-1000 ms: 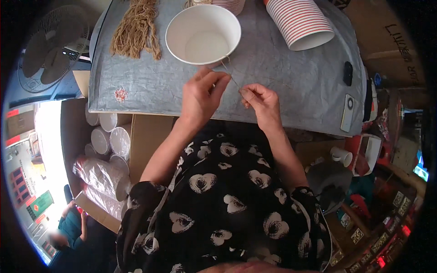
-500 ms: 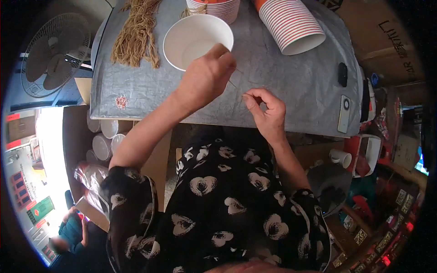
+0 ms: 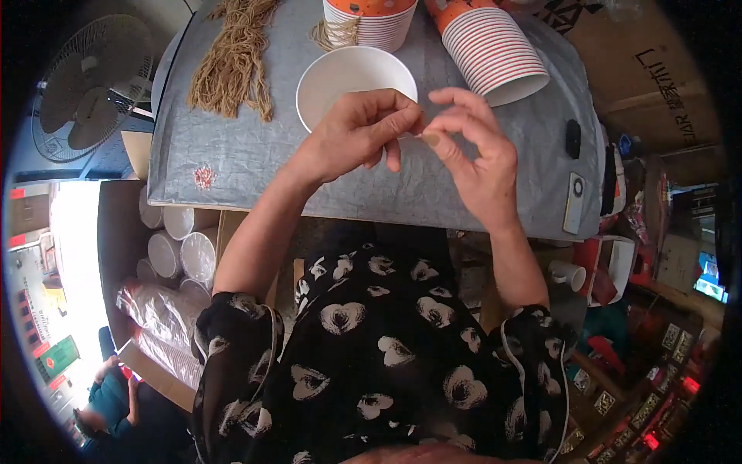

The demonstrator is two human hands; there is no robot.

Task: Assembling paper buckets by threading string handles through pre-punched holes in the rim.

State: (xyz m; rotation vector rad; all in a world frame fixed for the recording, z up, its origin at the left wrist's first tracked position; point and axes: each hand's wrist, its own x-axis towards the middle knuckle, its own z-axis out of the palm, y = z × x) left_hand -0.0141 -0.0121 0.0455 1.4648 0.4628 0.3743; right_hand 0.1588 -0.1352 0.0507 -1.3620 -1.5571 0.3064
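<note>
Over the near edge of the grey-covered table, my left hand (image 3: 357, 133) and my right hand (image 3: 481, 164) meet at their fingertips. Both are closed in a pinch around a thin string (image 3: 421, 135), mostly hidden by the fingers; the right hand's outer fingers stay loosely curled apart. Just behind the left hand stands a white paper bucket (image 3: 332, 73), its mouth toward me and its lower side covered by that hand. A bundle of brown strings (image 3: 232, 69) lies at the far left of the table.
Beyond the bucket are an upright stack of orange-patterned paper buckets (image 3: 371, 32) and a tilted stack (image 3: 495, 58). Small red-and-white bits (image 3: 204, 178) lie at left. A white remote-like device (image 3: 574, 203) and a black object (image 3: 573, 138) lie at right. A fan (image 3: 93, 93) stands left.
My right hand has risen to meet my left hand's fingertips, which were apart from it, with a thin string trailing. The bucket appears slightly farther right, and the whole view has shifted a little.
</note>
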